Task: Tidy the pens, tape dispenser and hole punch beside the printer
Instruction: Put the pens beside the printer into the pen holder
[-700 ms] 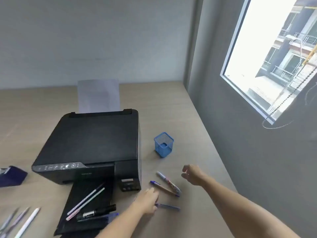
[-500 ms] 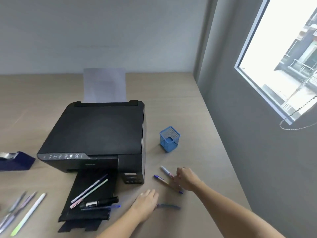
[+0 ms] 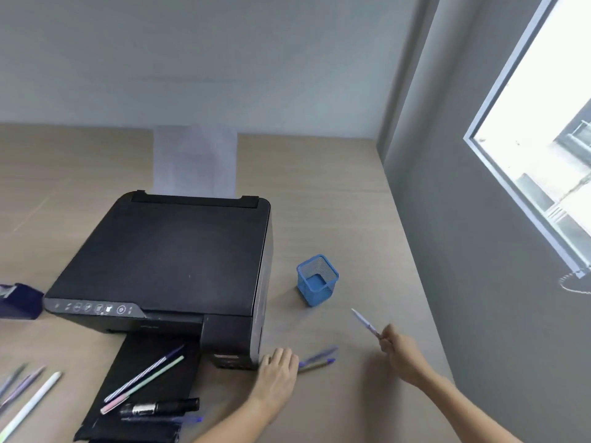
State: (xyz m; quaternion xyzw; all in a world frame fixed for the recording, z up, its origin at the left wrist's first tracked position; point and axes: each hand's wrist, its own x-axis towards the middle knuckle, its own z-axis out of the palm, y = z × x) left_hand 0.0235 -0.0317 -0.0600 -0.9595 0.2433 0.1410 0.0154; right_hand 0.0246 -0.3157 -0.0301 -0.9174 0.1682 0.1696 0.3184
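head view looks down on a wooden table (image 3: pixel 319 187) with a black printer (image 3: pixel 172 260) set left of the middle; the right hand (image 3: pixel 401 350) is raised over the table's right side, its fingers pinched round the lower end of a pale lilac pen (image 3: pixel 364 321), whose tip points up and toward the blue mesh pen cup (image 3: pixel 317 279) standing just right of the printer; the cup looks to hold nothing yet; the left hand (image 3: pixel 277 370) lies low at the printer's front right corner, fingers curled onto the near ends of two blue pens (image 3: pixel 318 361) lying on the table, though blur leaves it unclear whether it grips them or only covers them; more pens (image 3: pixel 144 383) and a black marker (image 3: pixel 160 408) lie on the printer's output tray (image 3: pixel 140 362), others (image 3: pixel 25 394) near the table's front left edge, and a dark blue tape dispenser (image 3: pixel 19 300) sits at the left edge; no hole punch shows; the step in hand seems to be dropping the held pen into the cup; to do it well, bring the pen upright over the opening before letting go, tip down, and lower it until it meets the bottom, since the light cup could tip if struck on its rim; the left hand could gather its two pens meanwhile
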